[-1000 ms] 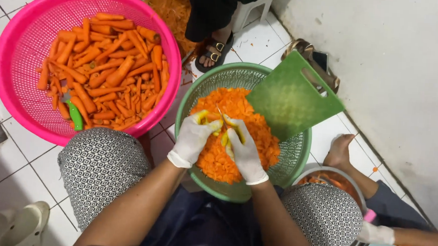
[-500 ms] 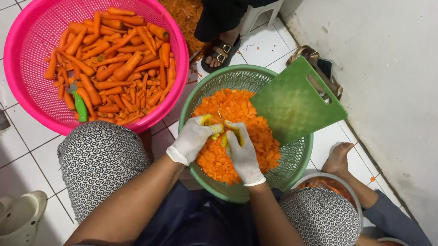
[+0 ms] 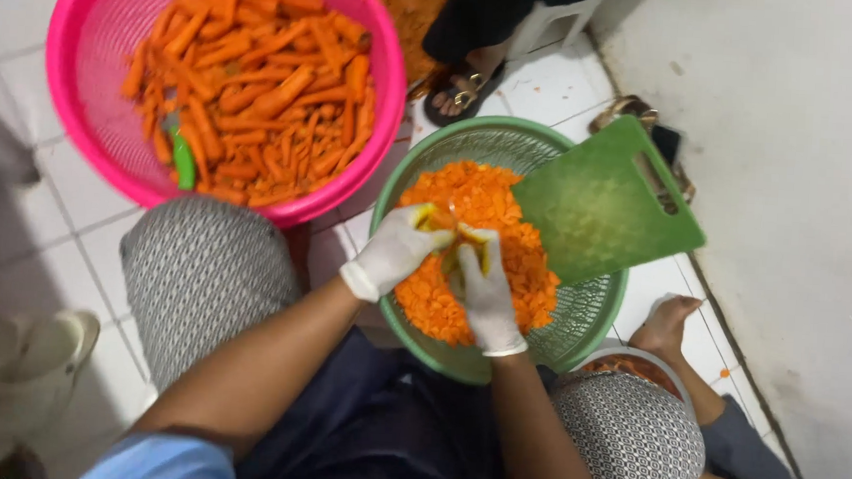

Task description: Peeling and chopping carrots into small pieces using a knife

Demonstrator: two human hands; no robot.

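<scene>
Two hands in white gloves are seen over the round green plastic basket (image 3: 592, 321), which stands on the white tiled floor (image 3: 77, 231) between the person's knees. The left hand (image 3: 398, 251) and the right hand (image 3: 485, 289) are close together above the middle of the green basket. A small piece of orange carrot (image 3: 460, 239) is pinched between them, with the fingers of both hands bent around it. Something yellow is held there too, but what it is cannot be told. The grip of each hand is closed, not spread.

The green basket is filled with a heap of small orange carrot slices (image 3: 491, 209). A flat green plastic cutting board (image 3: 608, 205) with a handle hole is leaned on the far right rim of the green basket, touching the slices.

To the upper left of the green basket, just beside it, a big round pink plastic basket (image 3: 85, 66) is placed. It is full of long peeled carrots (image 3: 259, 85), and a small green peeler (image 3: 181, 159) is laid among them.

Past the green basket, another person's foot in a dark sandal (image 3: 458, 91) is seen. To the lower right of the green basket, another person's bare foot (image 3: 667, 325) is rested on the floor.
</scene>
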